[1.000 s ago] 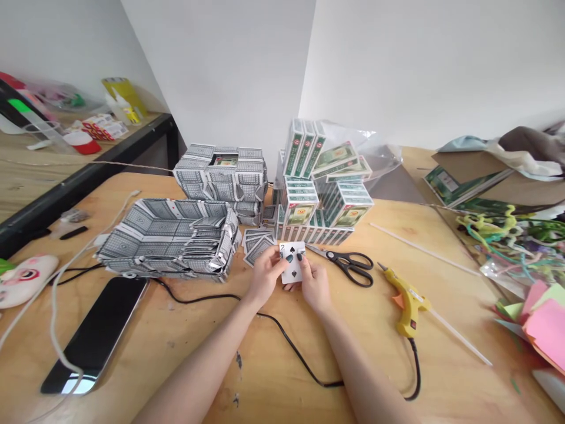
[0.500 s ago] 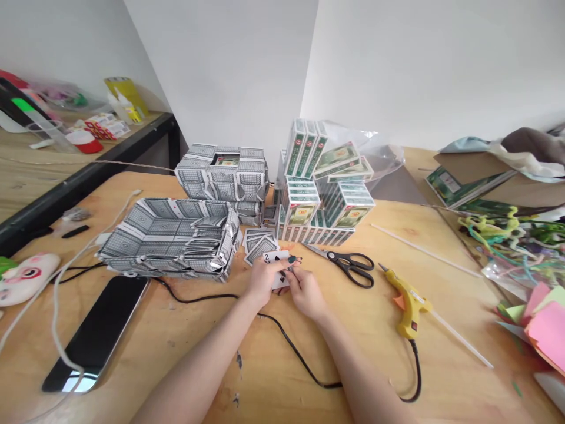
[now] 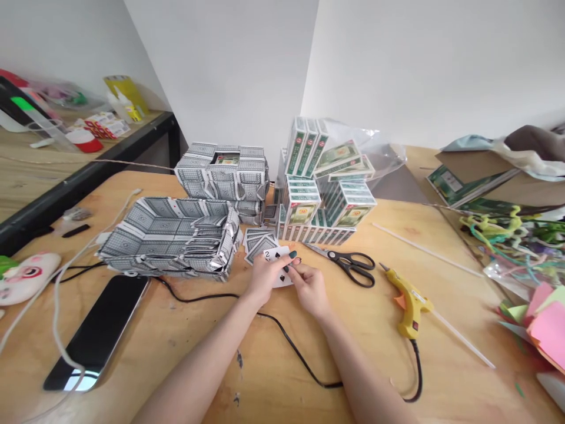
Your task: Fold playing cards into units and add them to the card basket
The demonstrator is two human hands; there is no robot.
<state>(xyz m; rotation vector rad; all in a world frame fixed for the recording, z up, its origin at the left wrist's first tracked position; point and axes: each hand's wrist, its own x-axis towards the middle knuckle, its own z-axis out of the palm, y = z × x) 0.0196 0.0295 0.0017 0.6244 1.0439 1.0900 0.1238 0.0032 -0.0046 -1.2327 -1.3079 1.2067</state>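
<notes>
My left hand is closed on a playing card, a two of spades lying face up between my hands. The fingers of my right hand pinch the card's right side, close to my left fingertips. Just behind them a loose pile of cards lies face down. To the left sits an open tray made of folded cards, with more cards stacked inside its right end. Behind the tray stands a block built of folded cards.
Boxed card decks are piled behind my hands. Black scissors and a yellow glue gun lie to the right. A phone and cables are at left; a black cord runs under my forearms.
My right hand has shifted slightly at the card, and its fingers have changed position. More of the card's lower part shows. My left hand stays nearly in place.
</notes>
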